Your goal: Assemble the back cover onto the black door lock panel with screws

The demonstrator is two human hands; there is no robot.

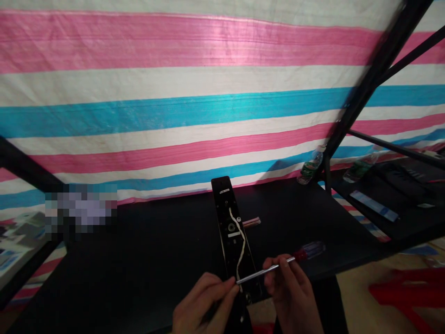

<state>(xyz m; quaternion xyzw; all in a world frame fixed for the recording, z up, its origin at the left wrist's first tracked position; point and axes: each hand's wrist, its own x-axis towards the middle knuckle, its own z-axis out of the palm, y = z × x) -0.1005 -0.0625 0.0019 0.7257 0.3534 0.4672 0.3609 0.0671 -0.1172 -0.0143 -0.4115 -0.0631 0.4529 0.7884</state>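
A long black panel (222, 204) lies on the black table (156, 250), running from the back toward my body. A white cable (242, 241) trails down its face. My right hand (290, 287) pinches the metal shaft of a screwdriver (306, 252) with a red and clear handle, which points to the right. My left hand (208, 301) is closed at the left end of the shaft, thumb and forefinger pressed together by the tip, over the panel's near end. Whether it grips the tip or something small there is too small to tell.
Beside the panel lies a small pinkish packet (252, 222). A plastic bottle (312, 165) stands at the back right by a black frame post (361, 93). A second bottle (359, 168) and a blue-white strip (373, 205) are on the right-hand table. A red stool (410, 290) is at lower right.
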